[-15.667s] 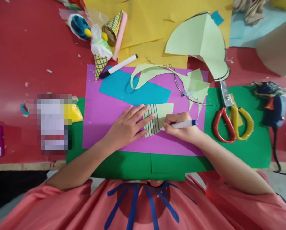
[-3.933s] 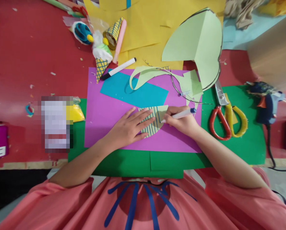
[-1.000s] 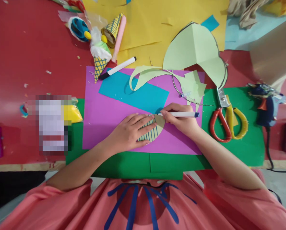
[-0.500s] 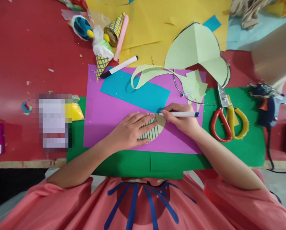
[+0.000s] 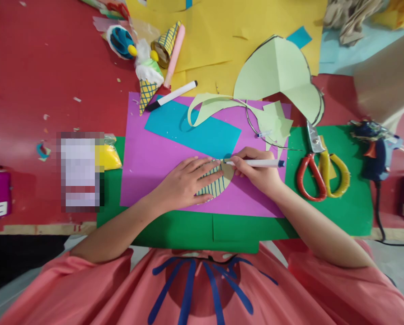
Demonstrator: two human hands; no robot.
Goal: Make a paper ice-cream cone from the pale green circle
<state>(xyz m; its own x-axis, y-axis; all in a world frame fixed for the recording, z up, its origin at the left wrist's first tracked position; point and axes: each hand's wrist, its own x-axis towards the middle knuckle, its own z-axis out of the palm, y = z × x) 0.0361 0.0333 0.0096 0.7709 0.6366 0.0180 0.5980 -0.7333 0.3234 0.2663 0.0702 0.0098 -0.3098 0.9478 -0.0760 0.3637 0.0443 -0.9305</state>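
My left hand [image 5: 185,183] lies flat with its fingers spread over a pale yellow paper cutout [image 5: 218,186]. Dark blue stripes run across the cutout, and its right end is plain; part of it is hidden under my fingers. Between the fingers of my right hand [image 5: 258,174] is a white marker [image 5: 261,163] with a blue end, its tip at the cutout's upper right edge. Both hands rest over a purple sheet [image 5: 144,180]. Just above them lies a blue paper piece [image 5: 191,127].
Scissors [image 5: 313,140] with red and yellow handles lie on the right, before a glue gun [image 5: 374,158]. Pale green paper [image 5: 276,67] and its offcuts sit above my hands. A second marker [image 5: 171,95] and a paper ice cream cone [image 5: 147,92] are at the upper left.
The marker tip has shifted slightly right along the cutout's upper edge. My left hand stays on the cutout. The whole view has shifted a little.
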